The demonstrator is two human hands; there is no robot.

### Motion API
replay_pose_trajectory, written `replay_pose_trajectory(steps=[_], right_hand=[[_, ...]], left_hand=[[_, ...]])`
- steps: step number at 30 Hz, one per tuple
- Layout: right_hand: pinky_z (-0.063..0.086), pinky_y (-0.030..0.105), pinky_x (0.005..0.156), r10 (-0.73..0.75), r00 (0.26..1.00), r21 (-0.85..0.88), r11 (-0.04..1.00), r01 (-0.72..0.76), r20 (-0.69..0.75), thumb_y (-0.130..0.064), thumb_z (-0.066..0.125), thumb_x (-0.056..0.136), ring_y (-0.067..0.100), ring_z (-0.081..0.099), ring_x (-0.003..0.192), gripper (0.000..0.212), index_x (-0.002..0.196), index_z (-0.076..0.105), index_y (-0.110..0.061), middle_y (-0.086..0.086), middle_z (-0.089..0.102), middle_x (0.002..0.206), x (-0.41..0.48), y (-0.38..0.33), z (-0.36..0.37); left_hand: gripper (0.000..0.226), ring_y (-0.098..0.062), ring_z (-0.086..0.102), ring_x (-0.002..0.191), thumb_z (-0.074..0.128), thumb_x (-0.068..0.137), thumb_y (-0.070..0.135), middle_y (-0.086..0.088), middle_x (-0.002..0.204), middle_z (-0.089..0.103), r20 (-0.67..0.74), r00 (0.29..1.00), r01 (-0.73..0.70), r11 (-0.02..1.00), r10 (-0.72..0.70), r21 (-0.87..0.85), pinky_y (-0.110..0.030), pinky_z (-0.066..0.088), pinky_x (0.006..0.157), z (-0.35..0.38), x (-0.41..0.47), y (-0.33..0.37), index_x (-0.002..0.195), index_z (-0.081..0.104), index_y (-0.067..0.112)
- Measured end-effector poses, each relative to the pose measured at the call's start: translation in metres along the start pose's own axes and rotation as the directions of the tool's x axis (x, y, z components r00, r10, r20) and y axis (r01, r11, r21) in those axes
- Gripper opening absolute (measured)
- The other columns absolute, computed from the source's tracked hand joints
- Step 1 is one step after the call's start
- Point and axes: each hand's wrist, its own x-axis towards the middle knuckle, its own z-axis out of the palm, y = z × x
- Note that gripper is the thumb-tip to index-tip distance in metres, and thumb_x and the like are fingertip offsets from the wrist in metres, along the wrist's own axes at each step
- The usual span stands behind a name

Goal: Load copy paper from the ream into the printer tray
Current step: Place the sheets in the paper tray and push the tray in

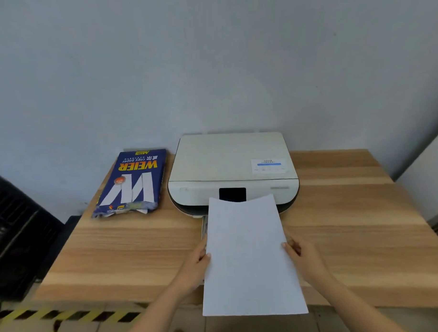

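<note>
I hold a stack of white copy paper [251, 259] above the table, in front of the printer. My left hand [195, 262] grips its left edge and my right hand [303, 257] grips its right edge. The far end of the paper curls upward and covers the lower front of the white printer [231, 165]. A sliver of the pulled-out printer tray [204, 227] shows just left of the paper; the rest is hidden under it. The blue ream pack [133, 182], torn open at its near end, lies to the left of the printer.
The wooden table [351, 223] stands against a pale wall. A black crate-like object [14, 230] sits on the floor at the left. Yellow-black hazard tape [64, 315] runs along the floor below the table's near edge. A white unit [434, 183] stands at the right.
</note>
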Motion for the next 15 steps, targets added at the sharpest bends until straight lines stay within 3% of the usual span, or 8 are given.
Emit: replay_pose_trajectory(steps=[5, 8, 12, 15], right_hand=[[0.053, 0.025, 0.064, 0.049, 0.998, 0.015, 0.999, -0.05, 0.035, -0.016, 0.053, 0.095, 0.022, 0.068, 0.076, 0.032, 0.124, 0.059, -0.028, 0.004, 0.071, 0.078, -0.01, 0.017, 0.005], [0.057, 0.037, 0.071, 0.065, 0.996, 0.008, 0.998, -0.065, 0.054, -0.019, 0.052, 0.095, 0.033, 0.066, 0.083, 0.037, 0.128, 0.054, -0.037, 0.015, 0.07, 0.084, -0.008, 0.024, 0.008], [0.05, 0.028, 0.062, 0.103, 0.992, -0.043, 0.994, -0.1, 0.078, -0.019, 0.052, 0.095, 0.031, 0.064, 0.072, 0.022, 0.109, 0.064, -0.032, 0.016, 0.069, 0.079, -0.01, 0.027, 0.011], [0.042, 0.019, 0.054, 0.13, 0.983, -0.122, 0.986, -0.114, 0.127, -0.02, 0.052, 0.095, 0.012, 0.052, 0.057, 0.018, 0.086, 0.06, -0.032, 0.002, 0.058, 0.061, -0.01, 0.026, 0.014]], left_hand=[[0.052, -0.01, 0.059, 0.118, 0.037, 0.098, 0.005, 0.008, 0.132, 0.06, -0.005, 0.998, 0.062, 0.998, -0.062, 0.033, -0.034, 0.048, 0.102, 0.011, -0.01, -0.006, 0.142, 0.038, 0.033], [0.054, -0.013, 0.061, 0.116, 0.037, 0.097, 0.009, 0.007, 0.13, 0.061, -0.03, 0.995, 0.099, 0.994, -0.097, 0.048, -0.039, 0.049, 0.1, 0.011, -0.009, -0.013, 0.14, 0.036, 0.04], [0.054, -0.015, 0.061, 0.115, 0.039, 0.094, 0.018, 0.007, 0.131, 0.06, -0.042, 0.985, 0.168, 0.985, -0.166, 0.049, -0.041, 0.049, 0.101, 0.01, -0.009, -0.03, 0.143, 0.032, 0.04], [0.051, -0.018, 0.058, 0.119, 0.039, 0.095, 0.015, 0.001, 0.134, 0.058, -0.035, 0.978, 0.209, 0.977, -0.208, 0.046, -0.04, 0.047, 0.103, 0.012, -0.015, -0.032, 0.142, 0.034, 0.035]])
